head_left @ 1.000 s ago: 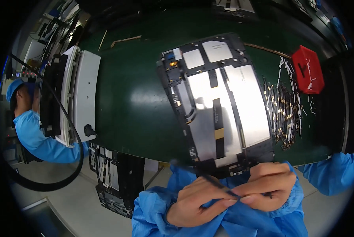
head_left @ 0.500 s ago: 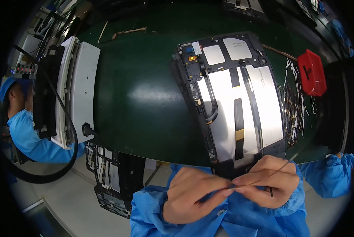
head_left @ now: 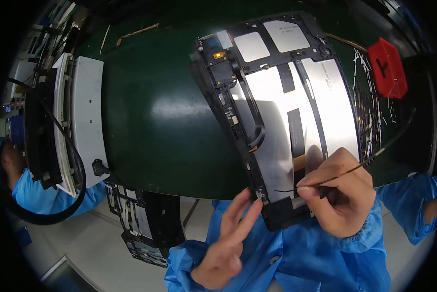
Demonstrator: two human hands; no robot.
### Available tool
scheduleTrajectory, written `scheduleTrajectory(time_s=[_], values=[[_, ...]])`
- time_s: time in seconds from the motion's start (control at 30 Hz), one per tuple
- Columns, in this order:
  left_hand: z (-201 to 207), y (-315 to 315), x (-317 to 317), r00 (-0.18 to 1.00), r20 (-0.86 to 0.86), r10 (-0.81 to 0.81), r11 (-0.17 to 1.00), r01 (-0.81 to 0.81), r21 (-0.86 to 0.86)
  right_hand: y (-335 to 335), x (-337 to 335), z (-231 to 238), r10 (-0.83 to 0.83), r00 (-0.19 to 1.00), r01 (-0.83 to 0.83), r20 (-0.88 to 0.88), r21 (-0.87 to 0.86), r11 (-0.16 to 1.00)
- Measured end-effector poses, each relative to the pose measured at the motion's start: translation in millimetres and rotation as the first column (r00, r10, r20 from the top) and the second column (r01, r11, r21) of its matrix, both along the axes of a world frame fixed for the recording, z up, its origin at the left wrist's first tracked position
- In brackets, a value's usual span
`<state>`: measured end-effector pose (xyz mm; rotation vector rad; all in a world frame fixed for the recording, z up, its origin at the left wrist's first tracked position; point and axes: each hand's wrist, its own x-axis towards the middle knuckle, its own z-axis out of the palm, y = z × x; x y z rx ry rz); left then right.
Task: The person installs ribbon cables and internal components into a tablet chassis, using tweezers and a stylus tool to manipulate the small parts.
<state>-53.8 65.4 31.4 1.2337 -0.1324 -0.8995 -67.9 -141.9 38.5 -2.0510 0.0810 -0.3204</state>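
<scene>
An opened tablet [head_left: 272,121] with a black frame and silver battery panels lies tilted in front of me, its near end at the table edge. My right hand [head_left: 342,194] pinches a thin dark cable [head_left: 355,168] over the near part of the tablet. One short end of the cable points left above the tablet's lower left corner; the long end runs up to the right. A small dark piece also shows by the right fingers, too unclear to name. My left hand [head_left: 223,248] has its fingers stretched out, the tips at that same corner.
Several loose thin cables and white strips [head_left: 369,117] lie right of the tablet, beside a red bin [head_left: 389,73]. At left stands a white metal box [head_left: 89,131] with a black plug and thick cable. More opened tablets [head_left: 135,219] sit lower left. Co-workers' blue sleeves [head_left: 57,192] show both sides.
My hands have parted: the left let go of the cable and moved to the tablet's corner, fingers spread. The right keeps the cable, now over the tablet. The view has shifted slightly.
</scene>
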Motion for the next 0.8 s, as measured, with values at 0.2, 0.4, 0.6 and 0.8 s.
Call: scheduleTrajectory(time_s=[0.2,0.4,0.6,0.8], values=[[-28.6,8.4,14.5,0.991,-0.116,0.072,0.97,-0.097,-0.221,5.3,4.9,11.3,0.08,0.992,-0.077,-0.1,0.03,0.997],[-45.1,-12.0,18.4,0.951,0.187,0.246,0.968,-0.23,-0.105,10.4,9.6,10.6,0.064,0.978,-0.074,-0.201,-0.041,0.996],[-48.7,-26.6,27.0,0.888,0.383,0.255,0.965,-0.26,-0.04,7.5,10.0,13.7,0.023,0.967,-0.036,-0.253,-0.047,0.998],[-51.4,-26.3,28.8,0.916,0.309,0.256,0.966,-0.249,-0.063,6.1,12.8,15.7,0.103,0.96,-0.135,-0.262,-0.109,0.985]])
